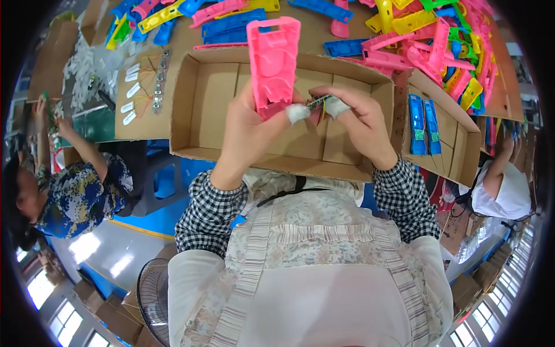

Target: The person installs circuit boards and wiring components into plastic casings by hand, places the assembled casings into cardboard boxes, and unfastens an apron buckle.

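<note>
Pink shell [273, 63] stands nearly upright over the box [217, 87], and I have the left hand [245, 130] clamped on its lower end. On the right hand [367, 121], I see the thumb and a finger pinching a small board [318, 103] with wires just beside that end. The thumbs are close together; from my feed I cannot tell whether the left one also touches the board.

I judge this piece to be only begun: the board is outside the shell, and I see nothing fitted in its hollows. Further along, by my reading, are two blue shells [417, 110] in the side box [454, 141], each carrying a green board. Left over, I'd say, are the wired units [157, 87] on the left and the heap of shells [413, 26] beyond.
</note>
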The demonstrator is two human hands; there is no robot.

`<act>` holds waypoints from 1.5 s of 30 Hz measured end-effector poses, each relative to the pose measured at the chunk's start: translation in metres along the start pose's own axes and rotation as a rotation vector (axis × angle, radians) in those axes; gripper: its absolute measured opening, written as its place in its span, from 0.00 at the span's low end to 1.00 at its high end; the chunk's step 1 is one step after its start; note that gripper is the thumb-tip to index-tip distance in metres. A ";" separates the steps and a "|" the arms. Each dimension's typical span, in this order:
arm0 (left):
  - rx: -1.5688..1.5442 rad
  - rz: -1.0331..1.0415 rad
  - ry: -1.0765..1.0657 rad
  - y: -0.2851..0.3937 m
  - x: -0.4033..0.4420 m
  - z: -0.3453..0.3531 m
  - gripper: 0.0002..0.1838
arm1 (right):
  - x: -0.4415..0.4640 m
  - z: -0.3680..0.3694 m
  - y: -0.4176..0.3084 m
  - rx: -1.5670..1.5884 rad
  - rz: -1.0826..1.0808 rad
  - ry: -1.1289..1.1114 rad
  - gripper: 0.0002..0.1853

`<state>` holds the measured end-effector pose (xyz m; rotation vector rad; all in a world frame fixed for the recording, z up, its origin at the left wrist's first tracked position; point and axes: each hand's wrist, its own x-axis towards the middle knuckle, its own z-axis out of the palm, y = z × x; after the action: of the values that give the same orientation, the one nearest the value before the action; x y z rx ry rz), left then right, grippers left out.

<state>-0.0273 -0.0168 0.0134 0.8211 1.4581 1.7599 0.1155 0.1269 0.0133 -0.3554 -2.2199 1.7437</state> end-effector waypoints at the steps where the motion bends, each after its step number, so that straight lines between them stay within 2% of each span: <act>1: 0.003 0.003 -0.004 0.000 0.001 0.004 0.17 | -0.004 0.001 -0.004 0.001 -0.004 0.005 0.15; 3: 0.320 0.143 0.016 0.000 0.002 0.012 0.16 | -0.012 0.000 -0.013 0.086 0.013 0.128 0.16; 7: 0.332 0.240 0.003 0.003 0.003 0.019 0.15 | -0.018 -0.006 -0.014 -0.029 -0.097 0.138 0.16; 10: 0.286 0.249 -0.033 0.001 0.004 0.024 0.18 | -0.023 -0.005 -0.003 -0.036 -0.032 0.162 0.16; 12: -0.101 -0.002 -0.048 0.010 0.004 0.034 0.21 | -0.020 0.001 0.004 0.346 0.017 0.263 0.13; 16: -0.093 -0.020 -0.001 0.007 -0.002 0.043 0.21 | -0.023 0.003 0.005 0.437 0.023 0.270 0.10; 19: -0.043 0.030 0.038 0.002 0.000 0.047 0.19 | -0.019 0.005 0.002 0.321 -0.001 0.323 0.09; 21: 0.001 0.168 0.143 -0.011 0.001 0.048 0.20 | -0.020 0.010 0.002 0.317 -0.003 0.369 0.07; 22: -0.002 0.169 0.142 -0.012 0.003 0.050 0.20 | -0.020 0.009 0.003 0.314 -0.004 0.371 0.07; 24: -0.041 0.200 0.166 -0.014 0.006 0.052 0.20 | -0.018 0.008 0.004 0.490 0.055 0.385 0.07; 25: -0.045 0.199 0.166 -0.010 0.007 0.053 0.20 | -0.016 0.006 0.004 0.486 0.057 0.386 0.07; 27: -0.237 -0.006 0.118 0.002 0.011 0.053 0.19 | -0.016 0.000 0.003 0.570 0.098 0.365 0.07; 28: -0.240 -0.007 0.118 0.002 0.011 0.051 0.19 | -0.016 -0.002 0.003 0.568 0.100 0.366 0.07; 31: -0.194 -0.056 0.109 0.000 0.010 0.050 0.20 | -0.017 -0.002 0.002 0.549 0.137 0.333 0.07; 33: 0.056 0.068 0.175 -0.005 0.012 0.052 0.20 | -0.014 0.002 0.001 0.473 0.138 0.369 0.05; 34: 0.056 0.071 0.175 -0.011 0.013 0.052 0.20 | -0.012 0.004 0.001 0.473 0.136 0.370 0.05; 36: 0.230 0.253 0.194 -0.022 0.015 0.051 0.25 | -0.010 0.006 0.002 0.366 0.116 0.424 0.05; 37: 0.228 0.250 0.191 -0.020 0.016 0.052 0.25 | -0.009 0.002 0.002 0.365 0.120 0.427 0.05; 39: -0.013 0.064 0.124 -0.009 0.018 0.048 0.26 | -0.009 -0.008 0.001 0.364 0.231 0.324 0.05; 40: -0.009 0.062 0.128 -0.005 0.018 0.043 0.26 | -0.011 -0.013 0.000 0.410 0.232 0.314 0.04; 42: -0.347 -0.103 0.103 0.000 0.019 0.030 0.26 | -0.018 -0.023 -0.001 0.465 0.217 0.278 0.05; 43: -0.343 -0.102 0.111 -0.001 0.021 0.025 0.26 | -0.019 -0.027 -0.002 0.469 0.217 0.271 0.05; 45: -0.555 -0.277 -0.036 -0.006 0.023 0.019 0.26 | -0.020 -0.030 -0.007 0.452 0.363 0.157 0.05</act>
<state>-0.0241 0.0130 0.0112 0.3397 0.9281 1.7903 0.1455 0.1445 0.0248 -0.7885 -1.6623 2.2429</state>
